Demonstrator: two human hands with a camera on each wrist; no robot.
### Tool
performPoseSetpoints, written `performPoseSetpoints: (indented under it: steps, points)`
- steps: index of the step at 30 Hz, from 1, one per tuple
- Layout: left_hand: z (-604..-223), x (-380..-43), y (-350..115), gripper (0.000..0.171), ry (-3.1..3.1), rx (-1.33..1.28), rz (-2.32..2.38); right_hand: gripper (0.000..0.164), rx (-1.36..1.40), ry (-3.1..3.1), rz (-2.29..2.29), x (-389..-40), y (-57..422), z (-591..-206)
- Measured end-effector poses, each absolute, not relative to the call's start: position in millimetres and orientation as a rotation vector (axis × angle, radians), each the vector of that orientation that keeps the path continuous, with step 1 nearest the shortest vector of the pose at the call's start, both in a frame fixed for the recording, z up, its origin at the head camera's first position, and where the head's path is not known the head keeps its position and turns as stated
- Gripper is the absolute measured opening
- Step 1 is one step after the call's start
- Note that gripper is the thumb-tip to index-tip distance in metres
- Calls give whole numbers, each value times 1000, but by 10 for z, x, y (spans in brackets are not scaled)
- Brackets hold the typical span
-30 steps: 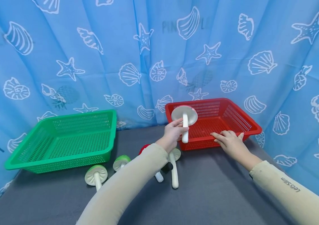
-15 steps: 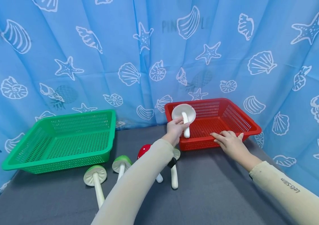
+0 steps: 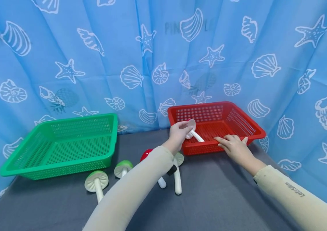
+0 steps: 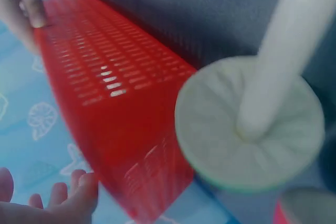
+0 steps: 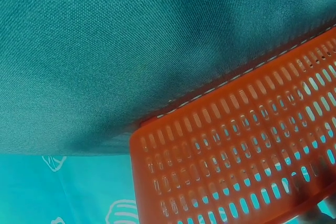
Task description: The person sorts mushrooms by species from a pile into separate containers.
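My left hand (image 3: 178,136) is over the left end of the red basket (image 3: 224,148), its fingers beside a toy mushroom (image 3: 197,136) with a white stem. The mushroom leans inside the basket, stem toward the near wall, cap partly behind the fingers. In the left wrist view the left fingers (image 4: 79,195) are loosely bent with nothing between them. My right hand (image 3: 235,149) holds the basket's near rim, fingers over the edge and thumb on the outer wall. The right wrist view shows the slotted red wall (image 5: 231,150) with fingertips at its lower right.
A green basket (image 3: 65,166) stands at the left. Between the baskets lie two green-capped toy mushrooms (image 3: 96,181), a red spotted one (image 3: 146,154) partly under the left sleeve, and a pale-stemmed one (image 3: 178,183). A blue shell-print curtain (image 3: 94,64) hangs behind the grey table (image 3: 215,192).
The toy mushroom has gone from upright in the left hand's grip above the basket's left end to tilted down inside it. The left fingers have let go. The right hand stays at the rim.
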State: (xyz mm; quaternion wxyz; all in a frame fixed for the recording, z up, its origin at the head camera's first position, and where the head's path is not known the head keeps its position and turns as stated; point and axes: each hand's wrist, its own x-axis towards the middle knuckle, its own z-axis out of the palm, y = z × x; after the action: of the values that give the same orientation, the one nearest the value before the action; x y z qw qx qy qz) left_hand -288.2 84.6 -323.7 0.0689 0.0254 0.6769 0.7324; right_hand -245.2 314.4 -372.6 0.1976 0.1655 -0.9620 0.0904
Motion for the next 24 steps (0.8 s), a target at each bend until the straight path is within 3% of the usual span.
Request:
performPoseSetpoints:
  steps: [8,24]
  points:
    - [-3135,-2693,383,40,2039,15,2133,39,472,-2683,261,-2429,3120,-3707]
    - [-3385,-2242,-300,44,2005,-91,2108,41,444,-2722,271,-2438,3102,-3705]
